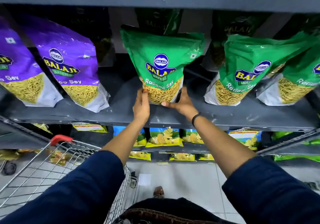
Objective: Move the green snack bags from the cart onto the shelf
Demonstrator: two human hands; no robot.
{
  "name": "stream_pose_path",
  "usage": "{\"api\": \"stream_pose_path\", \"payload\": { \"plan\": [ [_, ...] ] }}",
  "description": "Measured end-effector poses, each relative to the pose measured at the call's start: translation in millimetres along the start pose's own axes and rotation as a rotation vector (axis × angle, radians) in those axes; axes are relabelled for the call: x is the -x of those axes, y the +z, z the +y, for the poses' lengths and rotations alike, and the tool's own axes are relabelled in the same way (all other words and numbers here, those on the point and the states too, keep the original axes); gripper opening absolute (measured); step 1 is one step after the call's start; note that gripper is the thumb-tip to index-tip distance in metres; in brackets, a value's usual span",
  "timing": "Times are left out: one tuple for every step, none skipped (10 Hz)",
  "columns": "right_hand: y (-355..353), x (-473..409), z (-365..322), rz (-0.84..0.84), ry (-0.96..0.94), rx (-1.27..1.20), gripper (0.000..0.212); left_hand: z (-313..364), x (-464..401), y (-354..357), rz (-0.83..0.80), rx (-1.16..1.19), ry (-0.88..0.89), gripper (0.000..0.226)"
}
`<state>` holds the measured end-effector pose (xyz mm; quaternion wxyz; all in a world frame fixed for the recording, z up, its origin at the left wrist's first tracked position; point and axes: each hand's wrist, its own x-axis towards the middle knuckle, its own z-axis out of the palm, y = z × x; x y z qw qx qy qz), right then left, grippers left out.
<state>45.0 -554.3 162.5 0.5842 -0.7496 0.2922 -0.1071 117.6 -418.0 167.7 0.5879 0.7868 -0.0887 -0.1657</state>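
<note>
Hands up at the shelf, both of them on one green snack bag! Left hand cups the bag's lower left corner, fingers flat against its side, thumb up along the front edge. Right hand wraps the lower right corner, thumb stretched across under the base, the other fingers tucked behind the bag and out of sight. So both hands are closed on the bag, pressing it between them from either side. Both arms reach forward and upward, forearms bare, dark blue sleeves pushed back near the elbows, and there is a dark band on the right wrist.

Bag stands upright with its base at the grey shelf board, in the gap between two purple bags on the left and more green bags on the right, touching neither group. Darker green bags sit behind it, deep in shadow. Down at lower left, the wire cart with its red handle stands just beside the left arm; whether any bags lie in it I cannot tell.
</note>
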Motion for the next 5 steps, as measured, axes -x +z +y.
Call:
{"api": "stream_pose_path", "payload": {
  "plan": [
    [1,8,2,0.040,-0.029,-0.026,0.096,5,6,4,0.038,0.093,-0.035,0.052],
    [-2,18,5,0.066,-0.032,-0.051,0.101,5,19,4,0.144,0.088,-0.018,0.043],
    [-13,42,12,0.170,0.021,-0.112,0.071,-12,47,4,0.261,-0.084,0.076,0.036],
    [-19,64,12,0.212,-0.015,-0.121,0.040,-16,71,8,0.264,-0.199,0.195,0.042],
    [-29,94,7,0.241,-0.113,-0.203,0.013,-1,100,15,0.308,-0.379,0.415,0.041]
  ]
}}
